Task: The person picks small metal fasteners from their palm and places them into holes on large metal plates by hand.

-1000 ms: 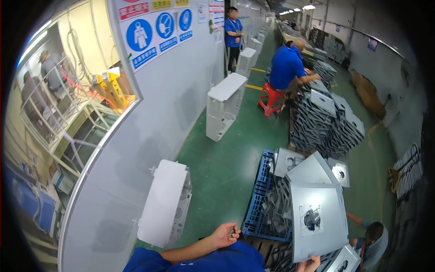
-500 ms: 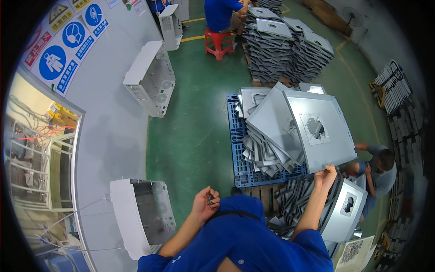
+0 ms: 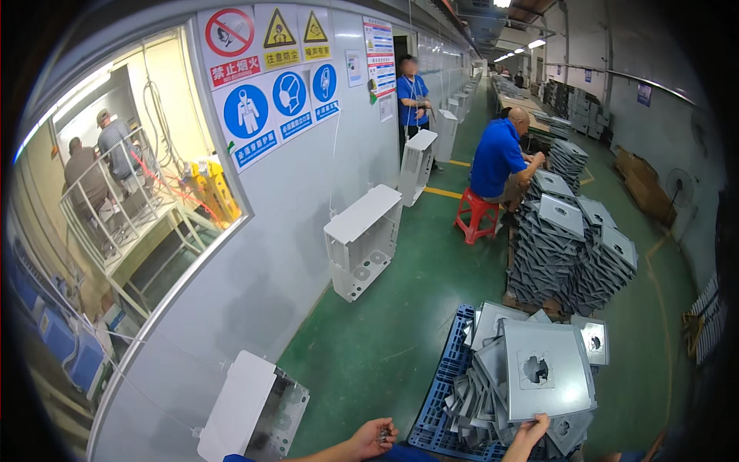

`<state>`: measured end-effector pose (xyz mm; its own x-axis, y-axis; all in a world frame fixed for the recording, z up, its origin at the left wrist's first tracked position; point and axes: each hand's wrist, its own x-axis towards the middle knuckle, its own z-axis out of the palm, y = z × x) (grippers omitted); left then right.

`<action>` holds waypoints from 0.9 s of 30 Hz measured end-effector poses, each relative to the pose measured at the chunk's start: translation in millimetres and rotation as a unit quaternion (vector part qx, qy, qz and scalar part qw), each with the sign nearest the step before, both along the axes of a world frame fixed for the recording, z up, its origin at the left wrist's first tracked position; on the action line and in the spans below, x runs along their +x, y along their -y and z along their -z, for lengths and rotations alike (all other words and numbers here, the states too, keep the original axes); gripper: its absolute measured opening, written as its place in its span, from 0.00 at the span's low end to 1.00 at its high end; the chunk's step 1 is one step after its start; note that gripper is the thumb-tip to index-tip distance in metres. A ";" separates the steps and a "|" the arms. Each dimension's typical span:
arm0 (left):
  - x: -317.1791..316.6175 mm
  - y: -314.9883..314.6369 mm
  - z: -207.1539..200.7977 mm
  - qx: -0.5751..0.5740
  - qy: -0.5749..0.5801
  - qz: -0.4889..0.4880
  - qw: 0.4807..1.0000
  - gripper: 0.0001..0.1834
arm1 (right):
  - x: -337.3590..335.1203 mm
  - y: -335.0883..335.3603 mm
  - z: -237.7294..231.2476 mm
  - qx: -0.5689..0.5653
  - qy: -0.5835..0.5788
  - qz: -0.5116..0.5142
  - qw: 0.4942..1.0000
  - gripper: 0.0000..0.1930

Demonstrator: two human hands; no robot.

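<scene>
My left hand (image 3: 372, 437) is closed, fingers curled around several small dark metal pieces (image 3: 383, 434) too small to name. With its thumb on top, my right hand (image 3: 530, 433) pinches the near edge of a grey sheet-metal panel (image 3: 550, 393). A square patch with a ragged dark opening sits in the middle of that panel. Below it lies a loose pile of similar metal panels (image 3: 467, 406) on a blue plastic pallet (image 3: 440, 368). Both hands show at the lower edge of the view.
White metal housings (image 3: 362, 242) hang in a row along the grey wall at left. Farther off, a person (image 3: 496, 162) sits on a red stool (image 3: 476, 218) beside tall panel stacks (image 3: 545, 250). Another person (image 3: 412, 96) stands by a doorway. A fan (image 3: 680, 187) stands right.
My view has tilted up and turned left, bringing in the hall's far end. Both hands now appear lower. The right keeps hold of the panel; the left stays closed.
</scene>
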<state>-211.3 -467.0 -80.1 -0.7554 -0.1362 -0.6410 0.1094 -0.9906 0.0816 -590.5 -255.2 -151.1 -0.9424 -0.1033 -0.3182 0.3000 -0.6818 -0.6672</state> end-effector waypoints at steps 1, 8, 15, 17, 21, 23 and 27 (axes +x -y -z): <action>1.3 -4.6 -4.9 0.003 -0.001 -0.004 1.000 0.15 | 2.4 1.2 4.4 0.012 0.001 0.012 1.000 0.27; 2.3 -5.9 -9.3 0.010 0.004 -0.051 0.999 0.15 | 9.0 16.3 2.5 0.022 0.009 -0.023 0.999 0.29; -4.1 -8.2 -10.9 0.015 0.010 -0.038 0.999 0.15 | 15.7 20.6 -1.7 0.018 0.019 -0.017 1.000 0.29; -6.6 -9.8 -10.7 0.009 0.009 -0.034 0.999 0.15 | 4.0 8.3 17.1 0.102 0.032 -0.062 0.992 0.27; -1.8 -12.8 -9.4 0.005 -0.004 -0.030 1.000 0.15 | 14.4 9.1 -5.2 0.196 0.108 -0.102 0.969 0.24; -0.6 -14.7 -13.7 -0.001 -0.005 -0.025 1.000 0.14 | 20.8 3.2 -12.5 0.326 0.070 -0.151 0.931 0.14; -3.3 -15.4 -14.8 -0.010 -0.010 -0.015 1.000 0.14 | 25.1 -3.2 -11.4 0.412 0.040 -0.169 0.895 0.07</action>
<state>-214.6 -451.6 -65.3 -0.7631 -0.1710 -0.6233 0.1398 -0.9852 0.0991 -565.4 -252.0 -139.7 -0.8726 -0.0767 -0.4825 0.4654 0.1697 -0.8687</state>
